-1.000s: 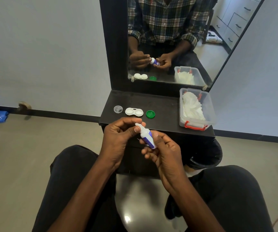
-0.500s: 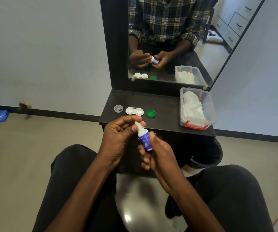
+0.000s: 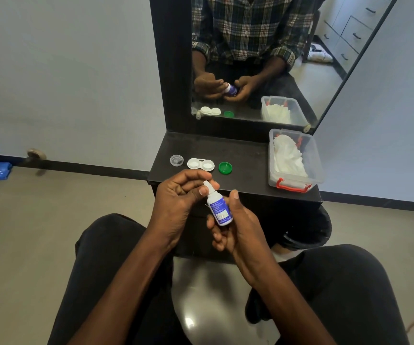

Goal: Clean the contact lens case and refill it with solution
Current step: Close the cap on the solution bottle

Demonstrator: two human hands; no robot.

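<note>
My right hand (image 3: 235, 227) holds a small white solution bottle (image 3: 218, 210) with a blue label, nearly upright, just in front of the shelf edge. My left hand (image 3: 178, 197) pinches the bottle's white tip between thumb and fingers; whether a cap is on the tip is unclear. The white contact lens case (image 3: 200, 164) lies with both wells uncovered on the black shelf (image 3: 248, 155). A clear round cap (image 3: 176, 160) sits to its left and a green cap (image 3: 225, 168) to its right.
A clear plastic box (image 3: 315, 155) with red latches, holding white tissues, stands on the right of the shelf. A mirror (image 3: 250, 58) rises behind the shelf. My knees in dark trousers are below, over a grey floor.
The bottle has been tipped more upright and sits lower in my right hand, whose thumb now points up beside it. My left hand stays pinched at the tip.
</note>
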